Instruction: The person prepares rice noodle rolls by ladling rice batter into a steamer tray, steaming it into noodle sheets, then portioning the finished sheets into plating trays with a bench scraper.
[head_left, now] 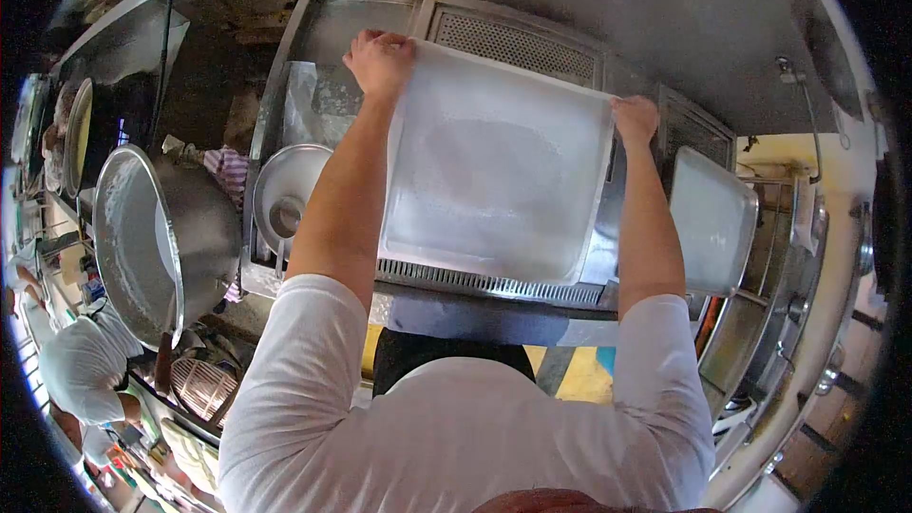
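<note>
A large white rectangular sheet stretches between my two hands, with a greyish, damp-looking patch in its middle. My left hand grips its far left corner, fingers curled over the edge. At the far right corner my right hand pinches the edge. Beneath the sheet is a steel worktop with a slotted grate along its near side. Just beyond the sheet's far edge shows a perforated metal panel. I cannot tell whether the sheet is cloth or something stiffer.
Left of my arm are a round metal bowl, a big tilted steel pot and a striped cloth. A wicker basket sits lower left, near a person in white. Right of my arm, a shallow rectangular tray leans beside a metal rack.
</note>
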